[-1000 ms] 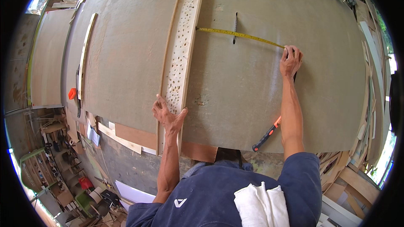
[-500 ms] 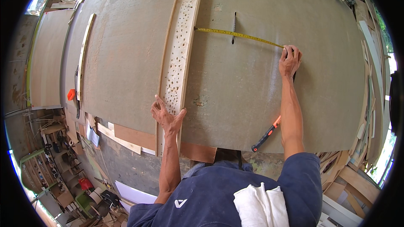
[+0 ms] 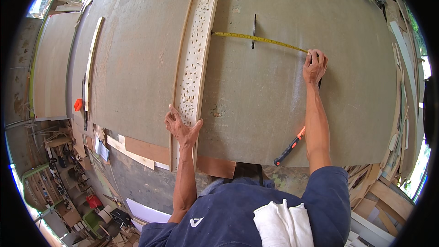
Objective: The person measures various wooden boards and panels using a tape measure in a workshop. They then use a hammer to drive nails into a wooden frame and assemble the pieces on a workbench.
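A long white board dotted with holes (image 3: 191, 73) lies lengthwise on the large grey-brown sheet (image 3: 256, 96). My left hand (image 3: 183, 128) spans its near part, fingers at the left edge and thumb at the right, gripping it. From the board's right edge a yellow tape measure (image 3: 274, 42) stretches out to the right. Its other end is in my right hand (image 3: 315, 67), closed with the fingers bent; the case is mostly hidden by the hand. Under the blade lies a slim dark pen-like stick (image 3: 254, 23). A tool with a black and orange handle (image 3: 288, 150) is partly covered by my right forearm.
At the left a narrow pale strip (image 3: 94, 59) lies beside a dark bar and an orange piece (image 3: 78, 104). Wood offcuts (image 3: 384, 201) are piled at the lower right. Shelves with tools and a red item (image 3: 93, 201) stand at the lower left.
Almost nothing differs. Both hands keep their places on the board and the tape measure; the view has shifted very slightly.
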Demonstrator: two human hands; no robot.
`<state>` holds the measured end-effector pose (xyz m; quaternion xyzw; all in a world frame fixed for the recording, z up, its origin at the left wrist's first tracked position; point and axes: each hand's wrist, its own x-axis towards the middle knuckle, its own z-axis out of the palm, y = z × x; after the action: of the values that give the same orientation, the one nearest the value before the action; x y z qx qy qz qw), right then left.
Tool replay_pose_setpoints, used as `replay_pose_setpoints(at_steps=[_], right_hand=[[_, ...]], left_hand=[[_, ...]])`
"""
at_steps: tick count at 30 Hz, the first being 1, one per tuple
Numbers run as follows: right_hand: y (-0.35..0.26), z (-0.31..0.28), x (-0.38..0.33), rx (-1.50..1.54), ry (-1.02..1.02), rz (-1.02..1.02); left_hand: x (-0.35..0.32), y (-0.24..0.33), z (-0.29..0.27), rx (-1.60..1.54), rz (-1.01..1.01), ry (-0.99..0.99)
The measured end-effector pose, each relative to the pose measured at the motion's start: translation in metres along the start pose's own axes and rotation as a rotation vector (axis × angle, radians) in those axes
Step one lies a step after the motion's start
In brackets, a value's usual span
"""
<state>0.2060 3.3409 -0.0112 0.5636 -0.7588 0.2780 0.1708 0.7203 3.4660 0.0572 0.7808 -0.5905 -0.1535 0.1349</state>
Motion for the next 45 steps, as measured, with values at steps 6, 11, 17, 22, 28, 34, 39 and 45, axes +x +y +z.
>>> replay_pose_setpoints(at_steps=[6,11,17,22,28,34,39,45], right_hand=[[-0.004,-0.003,0.002,0.011,0.016,0.002],[-0.008,-0.006,0.003,-0.007,0.042,-0.011],[-0.001,-0.001,0.002,0.018,0.011,0.004],[0.001,0.000,0.001,0.018,0.014,-0.005],[0.000,-0.002,0.001,0.009,0.011,0.005],[-0.004,-0.007,-0.004,0.004,-0.007,0.025],[-0.010,-0.010,-0.001,-0.017,-0.028,0.054],[-0.036,-0.027,-0.009,0.013,0.018,0.144]], left_hand=[[0.000,0.002,-0.001,0.005,-0.003,0.009],[0.000,0.005,-0.003,0.013,0.008,0.026],[0.000,0.003,0.000,-0.013,0.020,0.039],[-0.001,0.005,-0.001,0.002,0.037,0.048],[-0.001,0.004,0.000,0.015,0.048,0.059],[-0.005,0.000,0.001,0.029,0.071,0.053],[-0.006,0.006,-0.002,0.071,0.077,0.111],[-0.007,0.014,-0.011,0.051,0.023,0.075]])
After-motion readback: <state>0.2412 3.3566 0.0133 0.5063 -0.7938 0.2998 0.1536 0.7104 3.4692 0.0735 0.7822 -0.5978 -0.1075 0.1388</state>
